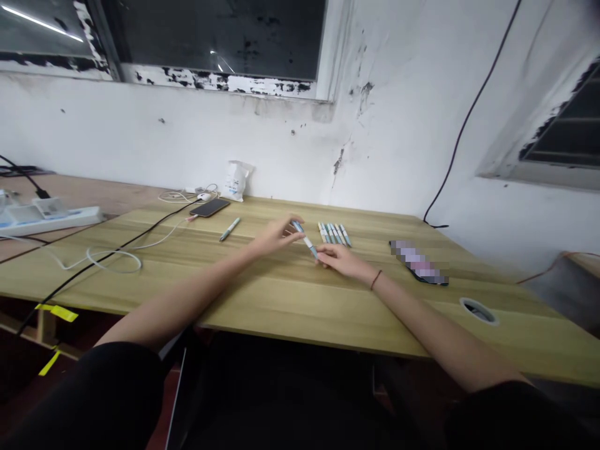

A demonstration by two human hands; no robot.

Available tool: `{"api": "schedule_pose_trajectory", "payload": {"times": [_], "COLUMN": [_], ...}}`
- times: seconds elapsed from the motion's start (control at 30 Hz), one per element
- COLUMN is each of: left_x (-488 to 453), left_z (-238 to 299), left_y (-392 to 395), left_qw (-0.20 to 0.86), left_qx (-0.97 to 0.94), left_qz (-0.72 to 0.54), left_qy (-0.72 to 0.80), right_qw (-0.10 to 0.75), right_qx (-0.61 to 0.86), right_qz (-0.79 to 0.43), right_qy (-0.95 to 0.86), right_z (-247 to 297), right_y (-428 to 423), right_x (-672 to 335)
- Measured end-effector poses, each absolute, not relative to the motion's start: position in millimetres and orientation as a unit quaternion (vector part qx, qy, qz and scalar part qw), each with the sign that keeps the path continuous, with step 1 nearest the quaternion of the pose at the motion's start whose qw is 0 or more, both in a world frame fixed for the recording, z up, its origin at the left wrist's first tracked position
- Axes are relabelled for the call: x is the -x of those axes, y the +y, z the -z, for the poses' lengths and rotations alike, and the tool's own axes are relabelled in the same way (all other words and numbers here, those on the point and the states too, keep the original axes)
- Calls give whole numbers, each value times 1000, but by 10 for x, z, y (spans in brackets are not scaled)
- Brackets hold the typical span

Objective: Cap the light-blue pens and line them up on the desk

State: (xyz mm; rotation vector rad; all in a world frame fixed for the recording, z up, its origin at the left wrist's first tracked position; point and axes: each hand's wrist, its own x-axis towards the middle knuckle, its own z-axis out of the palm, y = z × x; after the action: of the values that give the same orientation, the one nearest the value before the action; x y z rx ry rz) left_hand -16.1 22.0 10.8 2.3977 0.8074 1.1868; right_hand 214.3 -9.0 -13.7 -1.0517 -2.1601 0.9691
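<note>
Both my arms reach out over a light wooden table (300, 300). My left hand (274, 236) pinches the far end of a blue and white pen (305, 240), while my right hand (340, 259) grips its near end. The pen hangs just above the tabletop between the two hands. A row of several pastel pens (334, 233) lies side by side just beyond my right hand. A single teal pen (229, 229) lies alone to the left of my left hand.
A phone (209, 207) on a charging cable lies at the back left, near a white packet (235, 180) against the wall. A power strip (47, 217) sits far left. A dark flat object (419, 263) lies right, with a cable hole (478, 310) nearby.
</note>
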Motion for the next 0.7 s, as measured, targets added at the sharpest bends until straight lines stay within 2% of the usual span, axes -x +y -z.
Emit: {"api": "schedule_pose_trajectory", "payload": {"times": [0.23, 0.47, 0.7], "left_x": [388, 332, 300], "left_z": [-131, -155, -208], "left_y": [372, 312, 252], "left_qw": [-72, -166, -216], "left_qx": [-916, -919, -916], "left_qz": [-302, -260, -283], "left_qy": [253, 244, 182], "right_qw": [286, 261, 200], "right_qx": [431, 423, 459], "right_qz": [-360, -443, -372], "right_qy": [-777, -746, -782], "right_z": [151, 100, 43], "right_y": [-1, 11, 0], "right_x": [-2260, -2345, -2394]}}
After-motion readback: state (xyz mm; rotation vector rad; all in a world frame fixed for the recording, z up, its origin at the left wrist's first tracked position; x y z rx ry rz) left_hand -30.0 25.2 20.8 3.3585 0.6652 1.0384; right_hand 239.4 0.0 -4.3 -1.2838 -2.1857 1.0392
